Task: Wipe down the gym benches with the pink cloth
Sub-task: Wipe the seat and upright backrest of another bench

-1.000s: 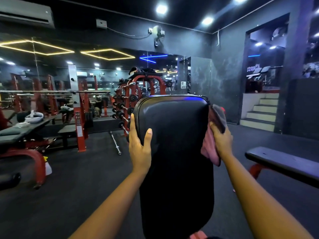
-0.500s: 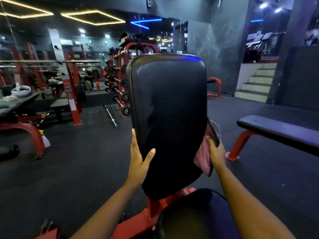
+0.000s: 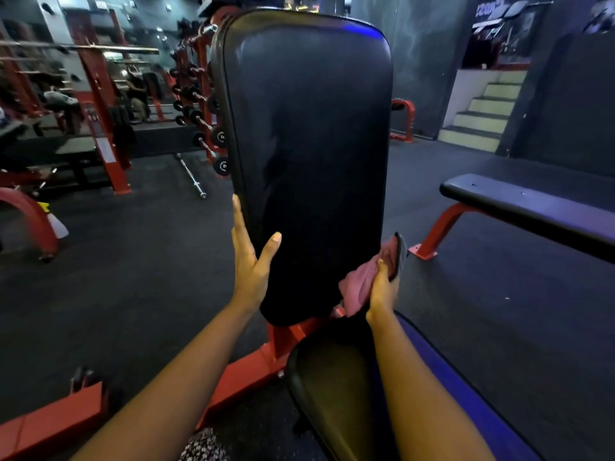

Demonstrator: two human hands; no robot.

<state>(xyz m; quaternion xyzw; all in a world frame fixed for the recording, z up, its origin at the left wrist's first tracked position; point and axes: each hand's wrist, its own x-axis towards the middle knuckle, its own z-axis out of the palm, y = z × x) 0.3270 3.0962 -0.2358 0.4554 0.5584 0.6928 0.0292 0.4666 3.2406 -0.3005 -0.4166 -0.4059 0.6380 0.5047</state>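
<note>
A tall black padded backrest (image 3: 309, 128) stands upright in front of me on a red frame (image 3: 253, 364), with the black seat pad (image 3: 332, 387) below it. My left hand (image 3: 251, 261) grips the backrest's lower left edge, thumb across the front and fingers behind. My right hand (image 3: 382, 287) is shut on the pink cloth (image 3: 357, 287) and presses it against the backrest's lower right edge, near the bottom corner. Part of the cloth wraps behind the pad and is hidden.
A flat black bench (image 3: 532, 207) on red legs stands to the right. A dumbbell rack (image 3: 203, 104) and a barbell (image 3: 191, 176) on the floor lie behind on the left, beside a red rack post (image 3: 103, 118). Steps (image 3: 482, 111) rise at the back right.
Both hands have slid down the backrest's sides, from near its top to its lower end, the right hand carrying the pink cloth along the right edge. My view has tilted downward.
</note>
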